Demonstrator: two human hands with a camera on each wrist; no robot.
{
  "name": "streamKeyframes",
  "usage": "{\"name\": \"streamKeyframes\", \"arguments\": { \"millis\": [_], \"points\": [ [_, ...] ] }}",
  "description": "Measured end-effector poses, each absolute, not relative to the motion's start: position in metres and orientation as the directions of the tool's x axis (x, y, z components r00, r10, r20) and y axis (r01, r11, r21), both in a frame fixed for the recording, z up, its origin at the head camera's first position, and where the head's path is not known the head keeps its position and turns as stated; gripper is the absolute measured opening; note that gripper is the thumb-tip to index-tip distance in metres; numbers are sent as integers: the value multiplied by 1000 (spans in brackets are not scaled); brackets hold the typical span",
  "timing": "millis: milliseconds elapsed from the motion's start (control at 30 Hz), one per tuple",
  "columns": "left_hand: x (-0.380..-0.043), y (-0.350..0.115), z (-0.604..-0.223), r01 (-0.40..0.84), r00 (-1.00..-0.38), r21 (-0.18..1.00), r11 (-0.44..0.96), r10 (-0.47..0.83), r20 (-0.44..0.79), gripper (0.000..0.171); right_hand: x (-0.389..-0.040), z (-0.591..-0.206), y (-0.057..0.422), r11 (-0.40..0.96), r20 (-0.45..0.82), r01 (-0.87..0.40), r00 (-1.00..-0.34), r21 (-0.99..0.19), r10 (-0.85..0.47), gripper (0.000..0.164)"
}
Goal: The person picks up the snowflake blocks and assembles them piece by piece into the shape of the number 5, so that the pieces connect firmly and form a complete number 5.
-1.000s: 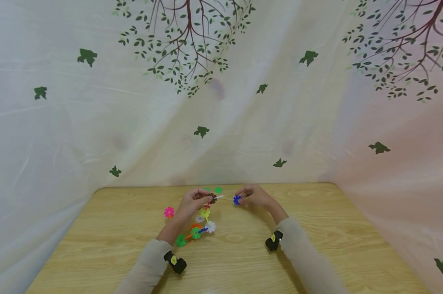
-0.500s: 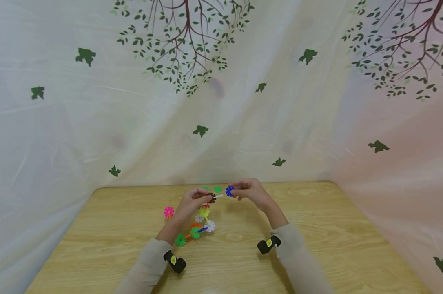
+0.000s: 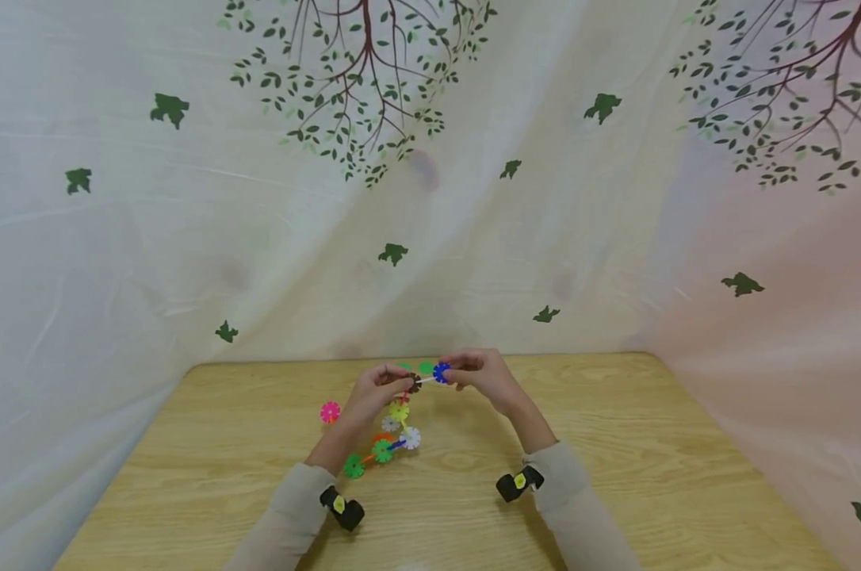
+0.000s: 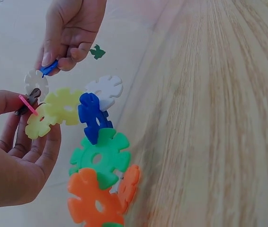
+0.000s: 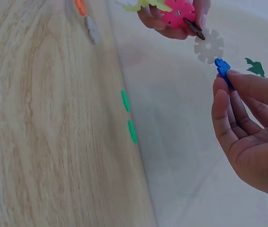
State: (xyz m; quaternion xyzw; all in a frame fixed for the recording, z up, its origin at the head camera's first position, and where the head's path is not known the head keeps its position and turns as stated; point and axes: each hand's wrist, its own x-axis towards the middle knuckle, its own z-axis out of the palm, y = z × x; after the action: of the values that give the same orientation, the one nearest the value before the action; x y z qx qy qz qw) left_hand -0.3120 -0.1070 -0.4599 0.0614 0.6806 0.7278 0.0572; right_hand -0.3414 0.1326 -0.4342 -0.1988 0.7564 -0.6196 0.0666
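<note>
My left hand (image 3: pixel 375 400) pinches a dark brown notched disc (image 4: pixel 28 101) near the end of a chain of snowflake discs. Yellow discs (image 4: pixel 63 106), a blue disc (image 4: pixel 92 116), a green disc (image 4: pixel 101 156) and an orange disc (image 4: pixel 89 196) follow along the chain. A pink disc (image 5: pixel 178 13) joins the brown one. Out from the brown disc sticks a white disc (image 5: pixel 209 46), seen edge-on in the head view. Between thumb and fingertips, my right hand (image 3: pixel 484 377) holds a blue snowflake disc (image 5: pixel 222 71), its edge right at the white disc's rim.
Two green discs (image 5: pixel 125 100) lie by the table's far edge. A pink disc (image 3: pixel 330 411) lies left of my left forearm, and a grey disc (image 5: pixel 92 30) rests on the wooden table (image 3: pixel 616 460). A printed curtain (image 3: pixel 295 238) hangs behind.
My right hand has moved left and slightly away from me, bringing the blue disc up to the white one. The left hand stays nearly still with the chain.
</note>
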Motion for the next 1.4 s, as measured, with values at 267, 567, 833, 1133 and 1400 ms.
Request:
{"name": "streamKeyframes", "arguments": {
  "millis": [267,567,833,1133,1400],
  "points": [
    [-311,-106,-458,-2,-986,996,-88,167,12,17,-339,-434,129,122,160,-220,-914,-968,-374,27],
    [-310,-103,-458,-10,-980,987,-163,195,22,16,-334,-433,122,83,172,-213,-923,-974,-345,25],
    [-313,-98,-464,-6,-978,973,-232,207,43,17,-331,-433,121,80,182,-220,-924,-972,-335,26],
    [-312,-96,-462,-1,-968,984,-177,246,43,29,-332,-435,119,66,212,-244,-924,-967,-318,25],
    [-309,-98,-461,14,-976,984,-177,213,52,26,-332,-434,118,53,217,-247,-921,-968,-324,26]
  ]
}}
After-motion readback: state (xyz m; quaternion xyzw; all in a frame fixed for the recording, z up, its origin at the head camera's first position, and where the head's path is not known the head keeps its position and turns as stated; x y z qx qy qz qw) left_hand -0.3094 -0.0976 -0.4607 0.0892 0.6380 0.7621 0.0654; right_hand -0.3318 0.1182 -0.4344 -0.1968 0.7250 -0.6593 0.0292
